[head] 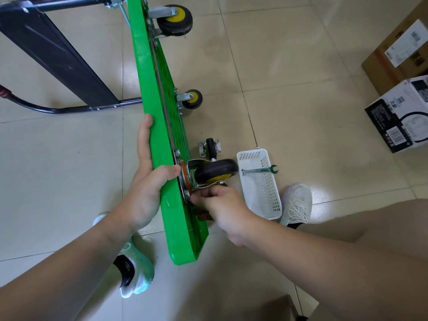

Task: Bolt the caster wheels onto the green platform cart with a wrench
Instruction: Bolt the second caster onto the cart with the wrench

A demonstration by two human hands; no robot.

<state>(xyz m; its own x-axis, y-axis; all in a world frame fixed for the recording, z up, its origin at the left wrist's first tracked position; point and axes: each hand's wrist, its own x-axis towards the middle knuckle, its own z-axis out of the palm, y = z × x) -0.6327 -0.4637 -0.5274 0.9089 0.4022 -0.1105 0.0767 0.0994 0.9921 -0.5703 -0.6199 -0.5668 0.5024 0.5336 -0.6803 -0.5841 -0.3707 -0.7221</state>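
Nearest the person, a white shoe (136, 274) stands left of the green platform cart (152, 100), and another shoe (296, 205) stands well to its right. The cart stands on its long edge on the tiled floor (301, 77), underside facing right.

The left hand (148, 181) is clenched on the cart's upper edge: its grip wraps the rim, with the thumb hooked over onto the underside. The right hand (222, 205) is on the cart's underside, fingers curled, fingertips at the lower corner of a caster's mounting plate (185, 181). Whether its grip pinches a bolt there I cannot tell. That caster (216, 171), black with a yellow hub, stands out from the cart's near end.

Just right of the cart lies a white basket (261, 188), with the wrench (259, 170) resting across its rim, untouched. A loose caster (210, 147) lies on the floor beside the cart, just beyond the held one.

Further along the cart, two casters (192, 98) (174, 19) sit on its underside. The black handle frame (69, 110) lies on the cart's left. Far to the cart's right stand cardboard boxes (400, 49).
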